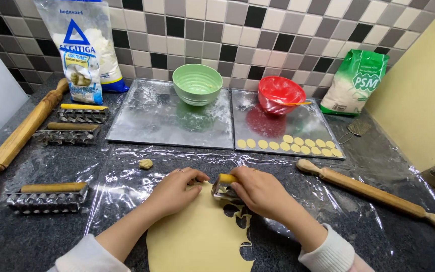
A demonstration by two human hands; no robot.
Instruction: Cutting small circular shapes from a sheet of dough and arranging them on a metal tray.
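The right hand (pixel 260 190) holds a metal cutter (pixel 223 189) on the rolled dough (pixel 197 236), the left hand (pixel 177 189) touching beside it.

Two packages stand on the dark speckled worktop (pixel 36 236), both leaning against the tiled wall at its back edge; near the back left corner is a tall clear plastic bag of white flour (pixel 79 48), printed with a blue triangle and carrying a blue and cream label (pixel 82 78) with a small picture low on its front; near the back right corner, beside the yellow side wall, is a smaller green and white bag (pixel 356 83), green above, white at its base.
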